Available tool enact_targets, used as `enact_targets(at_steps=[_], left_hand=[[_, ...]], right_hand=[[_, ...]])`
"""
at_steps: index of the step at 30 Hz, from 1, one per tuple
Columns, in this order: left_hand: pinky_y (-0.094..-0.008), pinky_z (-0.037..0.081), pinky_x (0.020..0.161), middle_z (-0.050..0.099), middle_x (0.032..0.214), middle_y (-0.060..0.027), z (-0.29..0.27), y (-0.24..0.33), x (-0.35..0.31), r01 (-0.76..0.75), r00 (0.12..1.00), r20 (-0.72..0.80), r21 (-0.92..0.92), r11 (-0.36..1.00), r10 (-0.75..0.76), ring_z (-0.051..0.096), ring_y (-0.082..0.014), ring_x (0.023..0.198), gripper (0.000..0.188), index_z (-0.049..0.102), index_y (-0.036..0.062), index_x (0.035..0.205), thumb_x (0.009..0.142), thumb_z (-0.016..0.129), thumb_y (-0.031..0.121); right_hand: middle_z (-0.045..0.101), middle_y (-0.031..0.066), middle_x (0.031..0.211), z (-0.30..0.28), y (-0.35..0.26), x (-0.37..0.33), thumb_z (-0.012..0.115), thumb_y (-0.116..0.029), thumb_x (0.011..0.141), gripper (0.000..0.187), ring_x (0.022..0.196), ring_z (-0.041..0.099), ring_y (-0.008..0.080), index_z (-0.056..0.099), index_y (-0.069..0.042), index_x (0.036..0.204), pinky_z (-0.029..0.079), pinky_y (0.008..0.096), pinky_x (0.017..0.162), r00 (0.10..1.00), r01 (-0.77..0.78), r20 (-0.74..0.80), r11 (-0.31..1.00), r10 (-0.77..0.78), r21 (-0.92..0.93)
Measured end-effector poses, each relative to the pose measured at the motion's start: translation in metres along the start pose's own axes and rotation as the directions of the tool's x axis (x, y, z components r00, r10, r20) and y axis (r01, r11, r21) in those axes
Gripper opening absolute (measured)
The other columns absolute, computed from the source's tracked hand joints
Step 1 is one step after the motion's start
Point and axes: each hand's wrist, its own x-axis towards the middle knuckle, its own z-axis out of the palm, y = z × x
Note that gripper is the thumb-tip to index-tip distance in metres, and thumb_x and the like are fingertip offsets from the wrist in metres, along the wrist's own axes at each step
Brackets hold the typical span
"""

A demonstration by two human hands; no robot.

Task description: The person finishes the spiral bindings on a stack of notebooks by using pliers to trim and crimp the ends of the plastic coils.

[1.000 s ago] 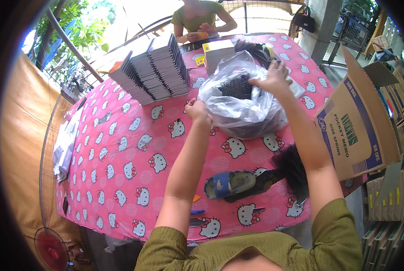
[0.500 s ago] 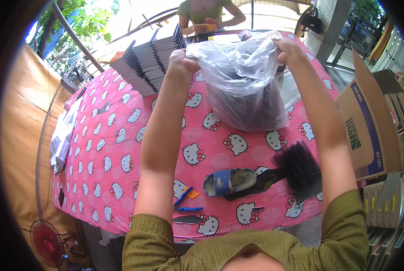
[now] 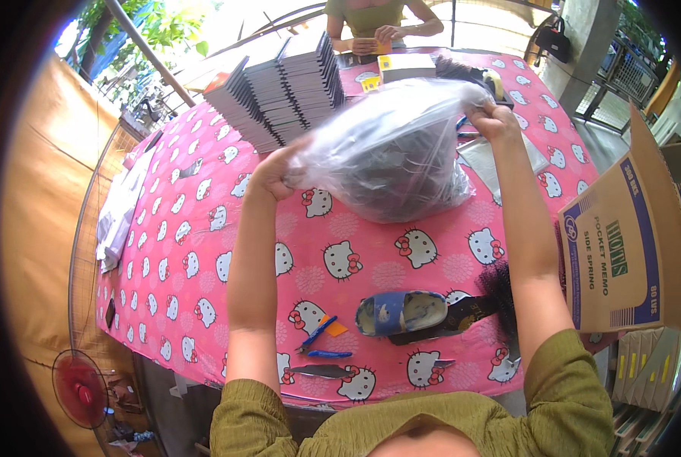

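A large clear plastic bag (image 3: 390,145) stands on the far middle of the table, with dark contents whose kind I cannot make out. My left hand (image 3: 278,172) is closed on the left side of its top edge. Further back and to the right, my right hand (image 3: 496,122) grips the opposite corner. Between them the bag's top is stretched sideways and partly blurred. Nearer to me lie a blue slipper (image 3: 398,313), a bristly black bundle (image 3: 496,293) partly behind my right forearm, and blue-handled tools (image 3: 319,333) beside an orange piece.
The table has a pink cartoon-print cover (image 3: 196,251). Tall stacks of spiral-bound notebooks (image 3: 279,95) stand at the back left. An open cardboard box (image 3: 618,244) is at the right. Across the table a person (image 3: 378,27) holds something small and yellow-orange. White sheets (image 3: 123,221) lie far left.
My left hand has moved down and left, pulling the bag's edge with it. My right hand is slightly lower and further right. The bag's top has gone from upright to stretched slantwise.
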Motion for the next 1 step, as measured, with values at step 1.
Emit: enact_targets(at_steps=[1], left_hand=[[-0.0191, 0.048, 0.044, 0.067, 0.09, -0.0064, -0.0016, -0.0025, 0.0024, 0.001, 1.0, 0.003, -0.008, 1.0, -0.001, 0.061, -0.0082, 0.06, 0.042, 0.062, 0.0043, 0.107, 0.08, 0.076, 0.032]], right_hand=[[0.055, 0.0202, 0.118, -0.0085, -0.0067, 0.0038, 0.035, -0.006, 0.1, 0.031, 0.11, 0.056, 0.0318, 0.044, 0.001, 0.128, 0.047, 0.0487, 0.097, 0.993, -0.109, 0.074, 0.974, 0.096, 0.197]])
